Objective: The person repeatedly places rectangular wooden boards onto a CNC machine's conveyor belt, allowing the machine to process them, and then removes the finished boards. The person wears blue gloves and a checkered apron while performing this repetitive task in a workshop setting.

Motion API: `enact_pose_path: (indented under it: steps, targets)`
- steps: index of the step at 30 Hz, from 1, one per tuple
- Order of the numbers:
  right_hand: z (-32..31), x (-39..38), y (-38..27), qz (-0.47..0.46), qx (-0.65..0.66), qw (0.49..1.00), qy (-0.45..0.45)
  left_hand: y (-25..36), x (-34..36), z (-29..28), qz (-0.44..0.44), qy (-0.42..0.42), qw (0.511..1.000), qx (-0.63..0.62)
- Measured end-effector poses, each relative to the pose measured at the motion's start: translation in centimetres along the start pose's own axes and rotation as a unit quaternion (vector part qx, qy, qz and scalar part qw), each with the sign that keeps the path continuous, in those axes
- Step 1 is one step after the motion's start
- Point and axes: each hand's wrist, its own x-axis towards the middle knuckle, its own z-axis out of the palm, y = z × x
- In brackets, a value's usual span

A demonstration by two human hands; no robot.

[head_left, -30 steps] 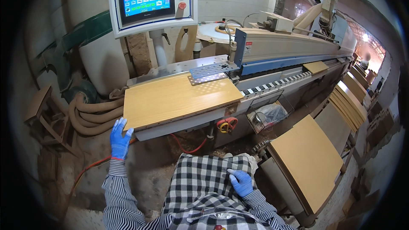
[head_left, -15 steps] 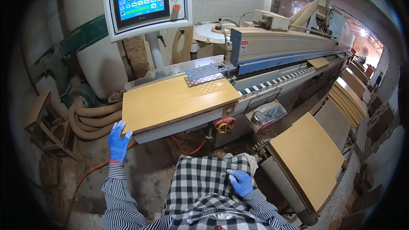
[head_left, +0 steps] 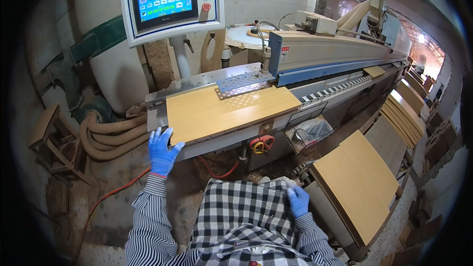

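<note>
A wood-coloured panel (head_left: pixel 231 116) lies flat on the bed of a long machine, its far edge partly under a perforated blue plate (head_left: pixel 241 82). My left hand (head_left: pixel 164 151), in a blue glove, is against the panel's near left corner. Its fingers point up along the left edge, and the thumb is spread to the right at the near edge. My right hand (head_left: pixel 298 201), gloved too, hangs beside the right edge of my checked apron (head_left: pixel 241 212). Its fingers are loosely extended, and no object shows in them.
To my right a stack of similar panels (head_left: pixel 357 187) rests on a stand, with more panels (head_left: pixel 401 118) beyond. A control screen (head_left: pixel 165 2) rises behind the bed. Scissors (head_left: pixel 261 144) and a wire basket (head_left: pixel 313 130) hang at the machine's front. Ribbed hoses (head_left: pixel 106 140) and a stool (head_left: pixel 61 143) are left.
The panel has slid right along the bed, with my left hand moving right at its corner, baring the bed's left end. My right hand has moved right, from over the apron to its edge.
</note>
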Motion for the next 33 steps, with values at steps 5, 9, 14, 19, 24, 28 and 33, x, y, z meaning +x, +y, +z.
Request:
enact_pose_path:
  steps: [5, 9, 14, 19, 24, 28, 33]
  targets:
    - [-6.2, 6.2, 0.1, -0.173, -0.491, 0.854, 0.025, 1.9, 0.5, 1.8, 0.077, 0.024, 0.996, 0.046]
    - [-9.0, 10.4, 2.7, -0.181, -0.624, 0.761, -0.005, 1.5, 0.4, 2.0, 0.097, 0.059, 0.992, 0.049]
    - [-10.6, 11.4, 5.1, -0.194, -0.654, 0.73, -0.036, 1.8, 0.5, 2.1, 0.081, 0.055, 0.994, 0.049]
    - [-9.7, 7.3, 4.7, -0.245, -0.633, 0.735, -0.003, 1.6, 0.4, 2.1, 0.075, 0.063, 0.994, 0.048]
    - [-8.0, -1.0, 0.6, -0.213, -0.479, 0.851, -0.013, 1.6, 0.2, 2.5, 0.078, 0.08, 0.993, 0.045]
    - [-10.0, -6.6, 5.4, 0.123, -0.041, 0.981, 0.145, 1.9, 0.4, 2.1, 0.081, 0.079, 0.992, 0.055]
    - [-19.4, -9.4, 11.6, 0.277, 0.439, 0.739, 0.429, 1.7, 0.1, 1.8, 0.079, 0.071, 0.993, 0.046]
